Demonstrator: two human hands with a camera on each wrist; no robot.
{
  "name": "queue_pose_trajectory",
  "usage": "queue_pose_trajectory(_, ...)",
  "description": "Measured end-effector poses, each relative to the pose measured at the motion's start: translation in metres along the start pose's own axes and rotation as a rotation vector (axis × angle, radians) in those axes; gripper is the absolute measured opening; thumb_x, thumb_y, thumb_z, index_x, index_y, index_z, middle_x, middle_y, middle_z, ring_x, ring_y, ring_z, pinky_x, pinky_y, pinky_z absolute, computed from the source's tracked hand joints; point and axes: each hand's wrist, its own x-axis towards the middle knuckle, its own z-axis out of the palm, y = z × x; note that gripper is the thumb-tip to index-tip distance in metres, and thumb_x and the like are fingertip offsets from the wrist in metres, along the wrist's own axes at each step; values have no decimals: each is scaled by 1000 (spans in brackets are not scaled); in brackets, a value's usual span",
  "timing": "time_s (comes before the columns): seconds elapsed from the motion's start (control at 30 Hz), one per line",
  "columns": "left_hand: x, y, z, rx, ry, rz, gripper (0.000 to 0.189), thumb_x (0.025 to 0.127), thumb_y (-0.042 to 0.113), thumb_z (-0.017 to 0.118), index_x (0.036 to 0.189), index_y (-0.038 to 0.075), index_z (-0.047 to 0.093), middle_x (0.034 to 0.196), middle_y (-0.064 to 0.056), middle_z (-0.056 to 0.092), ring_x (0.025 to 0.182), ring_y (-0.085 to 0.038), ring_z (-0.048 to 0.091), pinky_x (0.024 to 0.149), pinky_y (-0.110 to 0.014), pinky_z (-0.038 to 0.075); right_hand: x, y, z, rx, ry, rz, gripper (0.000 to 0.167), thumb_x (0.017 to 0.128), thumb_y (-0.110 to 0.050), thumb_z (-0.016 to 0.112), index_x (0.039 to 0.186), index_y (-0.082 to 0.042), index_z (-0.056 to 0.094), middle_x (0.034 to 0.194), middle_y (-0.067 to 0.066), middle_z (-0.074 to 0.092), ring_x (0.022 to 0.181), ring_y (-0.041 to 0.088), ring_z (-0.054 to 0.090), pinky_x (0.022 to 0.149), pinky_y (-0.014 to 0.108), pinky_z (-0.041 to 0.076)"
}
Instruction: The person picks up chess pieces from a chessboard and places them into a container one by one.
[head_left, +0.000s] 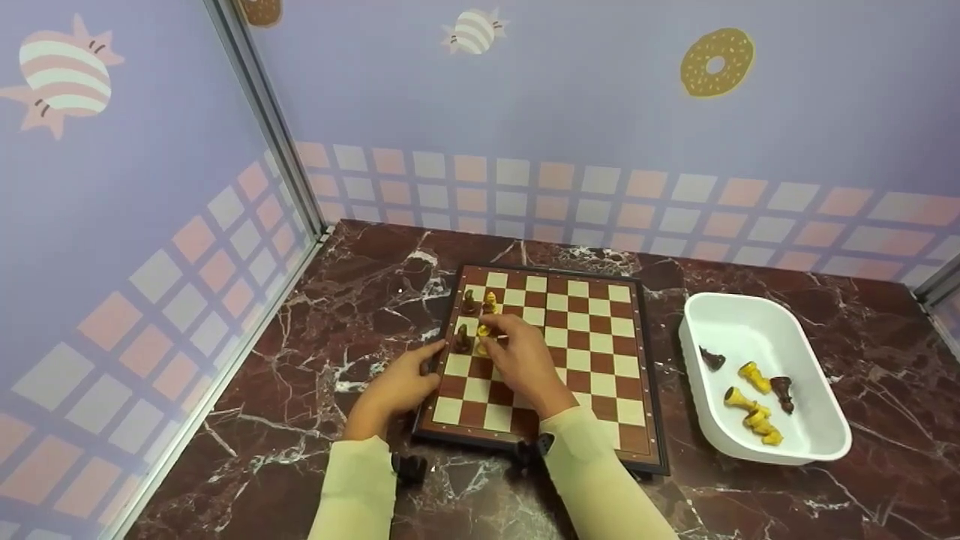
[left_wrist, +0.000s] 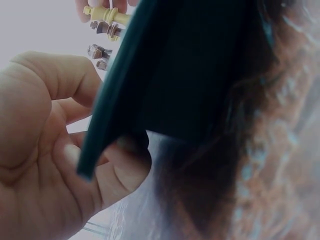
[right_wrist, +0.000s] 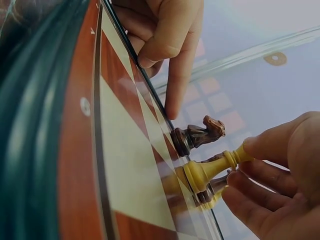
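Note:
My right hand point(head_left: 523, 358) pinches the top of a yellow chess king point(right_wrist: 212, 167) between thumb and fingertips. Its base is at the chessboard point(head_left: 486, 390), on the left side; whether it touches the square I cannot tell. Beside it stands a dark knight point(right_wrist: 197, 136), upright near the board's left edge. Farther back are another dark piece point(head_left: 469, 301) and a yellow piece point(head_left: 490, 302), side by side. With its fingers curled about the board's rim, my left hand point(head_left: 397, 386) grips the left edge; the left wrist view shows fingers point(left_wrist: 127, 167) beneath it.
To the right of the board stands a white plastic tub point(head_left: 766, 301). Several yellow pieces point(head_left: 755, 377) and dark pieces point(head_left: 781, 394) lie inside it. The dark red marble tabletop point(head_left: 285, 390) meets patterned wall panels point(head_left: 480, 97) behind and at the left.

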Motion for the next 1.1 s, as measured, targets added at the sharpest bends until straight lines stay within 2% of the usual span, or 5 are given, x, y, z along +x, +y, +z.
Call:
queue_pose_trajectory(0.37, 0, -2, 2, -11, -6, 3, 70, 91, -1, 55, 160, 2, 45, 68, 2, 45, 56, -12, 42, 57, -30, 39, 1, -1, -2, 14, -40, 45, 29, 105, -13, 64, 133, -8, 72, 122, 8, 73, 107, 25, 70, 95, 48, 55)
queue_pose_trajectory(0.7, 1, -7, 1, -30, -43, 1, 68, 95, 1, 52, 162, 4, 42, 63, 4, 41, 51, -10, 35, 53, -29, 35, 1, 2, -1, 23, -20, 22, 28, 105, -10, 65, 131, -4, 73, 123, 11, 73, 114, 30, 69, 99, 51, 53)
queue_pose_trajectory(0.93, 0, -3, 1, 9, -35, 0, 68, 95, 0, 53, 163, 4, 41, 66, 3, 43, 53, -11, 37, 55, -30, 36, 1, 2, -2, 22, -12, 18, 28, 104, -9, 65, 130, -5, 74, 123, 12, 74, 114, 30, 69, 99, 51, 54)
queue_pose_trajectory(1.03, 0, -1, 0, 45, -36, -4, 69, 96, 1, 53, 163, 4, 40, 65, 1, 44, 53, -13, 39, 56, -33, 39, 1, 1, -4, 26, -2, 15, 29, 104, -8, 65, 131, -4, 73, 123, 13, 74, 114, 31, 69, 98, 52, 54)
queue_pose_trajectory(1.1, 0, 1, 0, 70, -25, -5, 69, 95, 2, 54, 163, 4, 41, 74, -6, 56, 60, -16, 48, 66, -38, 47, 1, -1, -6, 37, 11, 9, 29, 104, -8, 65, 131, -3, 73, 125, 14, 73, 116, 32, 69, 99, 52, 54)
